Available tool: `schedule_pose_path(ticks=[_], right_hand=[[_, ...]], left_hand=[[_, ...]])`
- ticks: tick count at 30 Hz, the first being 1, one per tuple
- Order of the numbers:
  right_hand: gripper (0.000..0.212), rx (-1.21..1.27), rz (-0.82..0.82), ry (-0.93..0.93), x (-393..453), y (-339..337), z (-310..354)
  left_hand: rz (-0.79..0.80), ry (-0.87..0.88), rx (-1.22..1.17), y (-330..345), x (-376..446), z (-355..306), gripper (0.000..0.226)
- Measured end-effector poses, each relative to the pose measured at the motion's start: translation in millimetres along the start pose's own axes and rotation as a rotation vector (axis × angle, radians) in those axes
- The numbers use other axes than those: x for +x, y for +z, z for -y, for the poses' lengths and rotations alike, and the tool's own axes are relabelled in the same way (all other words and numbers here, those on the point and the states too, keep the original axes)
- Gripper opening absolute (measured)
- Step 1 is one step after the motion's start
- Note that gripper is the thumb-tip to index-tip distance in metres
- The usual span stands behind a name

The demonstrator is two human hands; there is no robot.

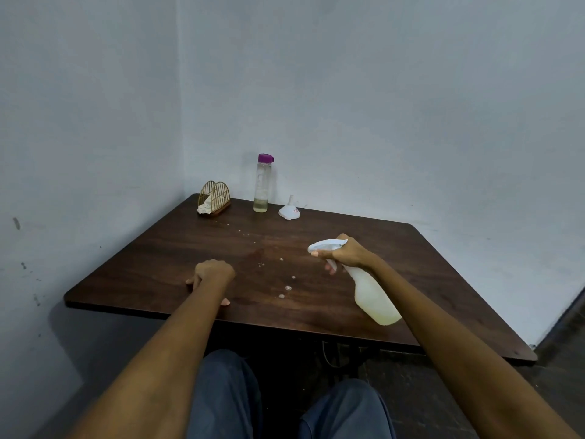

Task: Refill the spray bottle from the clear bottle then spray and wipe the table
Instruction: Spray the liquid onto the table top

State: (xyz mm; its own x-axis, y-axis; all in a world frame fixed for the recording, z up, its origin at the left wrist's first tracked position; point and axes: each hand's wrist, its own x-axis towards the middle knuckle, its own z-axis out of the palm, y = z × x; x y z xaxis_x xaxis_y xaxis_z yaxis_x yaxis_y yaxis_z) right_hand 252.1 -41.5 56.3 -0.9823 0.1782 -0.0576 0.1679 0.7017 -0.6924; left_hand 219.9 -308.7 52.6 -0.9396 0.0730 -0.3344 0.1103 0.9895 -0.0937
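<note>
My right hand (pixel 343 253) grips the neck of the white spray bottle (pixel 370 294), held tilted above the dark wooden table (pixel 443 264) with its nozzle pointing left and a finger on the trigger. Small white droplets (pixel 286 288) and a damp patch lie on the tabletop in front of the nozzle. My left hand (pixel 212 275) rests on the table, fingers curled down, holding nothing. The clear bottle (pixel 262 183) with a purple cap stands upright at the far edge, a little pale liquid in its bottom. Beside it lies a white funnel (pixel 288 211).
A gold wire napkin holder (pixel 214 198) with a crumpled white tissue stands at the table's far left corner. Grey walls close in behind and on the left. My knees in blue trousers (pixel 228 394) are below the near table edge.
</note>
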Motion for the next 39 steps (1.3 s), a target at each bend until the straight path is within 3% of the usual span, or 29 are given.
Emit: schedule_pose_path(ticks=[3,8,13,18,20,23,28,32,34,39], right_hand=[[0.032,0.02,0.142,-0.052,-3,-5,5],[0.026,0.033,0.209,-0.076,-2,0,19],[0.036,0.017,-0.04,0.064,10,18,23],[0.004,0.071,0.116,0.038,12,20,30],[0.002,0.059,0.063,0.043,12,23,29],[0.011,0.036,-0.023,0.088,13,28,27],[0.009,0.069,0.193,0.058,10,26,33],[0.033,-0.019,0.011,0.095,14,34,28],[0.031,-0.047,-0.014,0.119,15,34,26],[0.024,-0.012,0.156,0.064,11,24,25]], left_hand=[[0.002,0.001,0.014,0,0,-1,0.062],[-0.002,0.0,0.014,0,0,-1,0.059],[-0.011,0.003,-0.021,0,0,1,0.06],[-0.015,0.009,-0.013,0,0,2,0.064],[-0.021,0.015,-0.013,0,0,2,0.058],[-0.027,0.018,-0.008,0,0,3,0.054],[-0.039,0.026,-0.007,0,1,3,0.05],[-0.029,0.023,0.008,1,1,3,0.053],[-0.02,0.02,0.018,1,0,3,0.055],[-0.025,0.024,0.02,0,1,2,0.055]])
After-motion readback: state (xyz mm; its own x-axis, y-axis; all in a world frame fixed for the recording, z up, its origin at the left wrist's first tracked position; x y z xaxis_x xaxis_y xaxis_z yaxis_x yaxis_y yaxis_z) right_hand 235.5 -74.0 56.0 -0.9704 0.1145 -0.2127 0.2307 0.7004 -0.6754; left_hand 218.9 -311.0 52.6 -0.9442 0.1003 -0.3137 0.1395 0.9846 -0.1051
